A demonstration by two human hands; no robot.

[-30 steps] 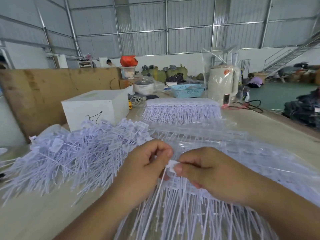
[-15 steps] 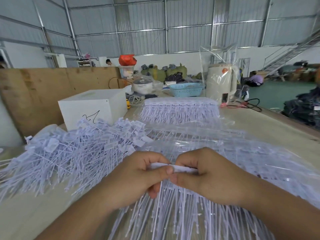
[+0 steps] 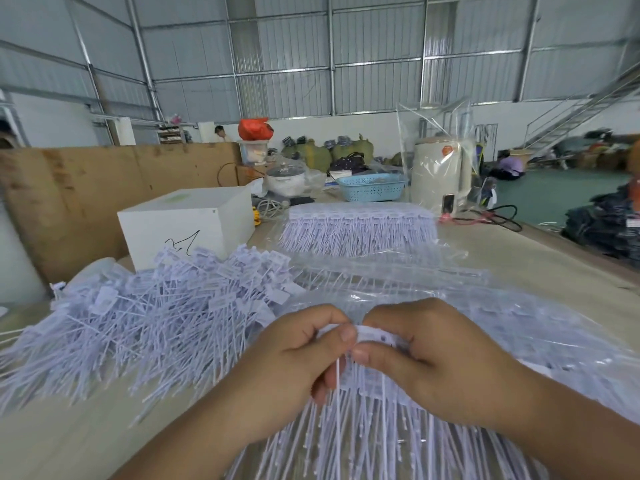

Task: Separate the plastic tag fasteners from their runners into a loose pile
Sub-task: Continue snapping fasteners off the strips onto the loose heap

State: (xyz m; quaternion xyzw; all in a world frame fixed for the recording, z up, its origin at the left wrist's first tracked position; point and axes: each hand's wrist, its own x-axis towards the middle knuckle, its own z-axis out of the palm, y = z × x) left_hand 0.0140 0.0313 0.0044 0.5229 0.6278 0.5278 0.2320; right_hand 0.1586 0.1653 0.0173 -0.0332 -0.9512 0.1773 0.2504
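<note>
Low in the frame, the left hand [image 3: 294, 368] and right hand [image 3: 426, 358] pinch a white plastic fastener strip [image 3: 375, 336]; a loose pale fastener pile [image 3: 156, 320] lies left. The beige tabletop [image 3: 540, 268] sits in a corrugated metal-walled hall [image 3: 284, 57].

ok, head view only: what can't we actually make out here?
- Head view: the joint where the fastener meets the runner strip is covered by the left hand and right hand.
- Printing on the loose pile tags: too small and blurred.
- Fastener tails: cut off by the bottom edge.
- Marking on the white box: partly hidden by the pile.
</note>
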